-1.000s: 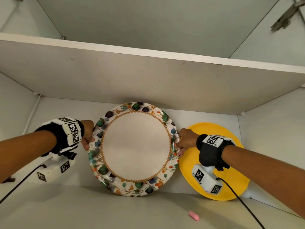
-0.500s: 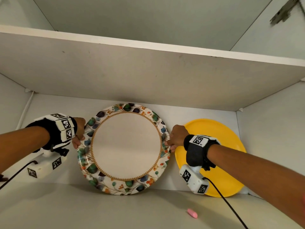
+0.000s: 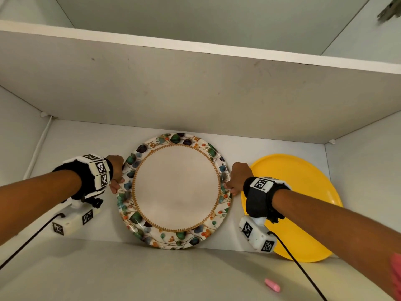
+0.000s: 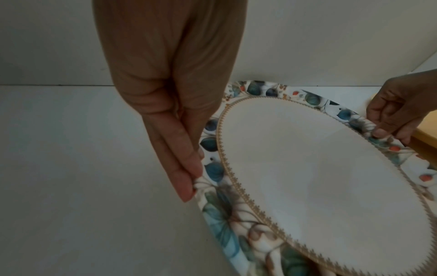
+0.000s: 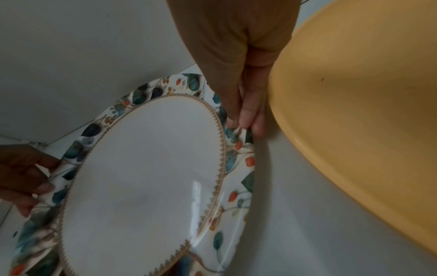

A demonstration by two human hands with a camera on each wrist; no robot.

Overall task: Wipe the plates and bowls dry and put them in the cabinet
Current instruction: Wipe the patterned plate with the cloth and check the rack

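Floral-rimmed plate (image 3: 176,190) pinched at opposite edges, left hand (image 3: 116,173) on its left rim and right hand (image 3: 237,178) on its right, so dead centre between both and equally close to each. Propped near-upright on the cabinet shelf (image 3: 65,266) against the back wall, just left of the yellow plate (image 3: 303,192). Probably just needs letting go, evenly, so no sliding.

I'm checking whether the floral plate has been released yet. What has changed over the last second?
Little has changed. The floral plate shifted slightly left relative to the yellow plate, widening the gap. Nothing was let go: the left hand and right hand still pinch opposite rims. The yellow plate and the pink object stayed put.
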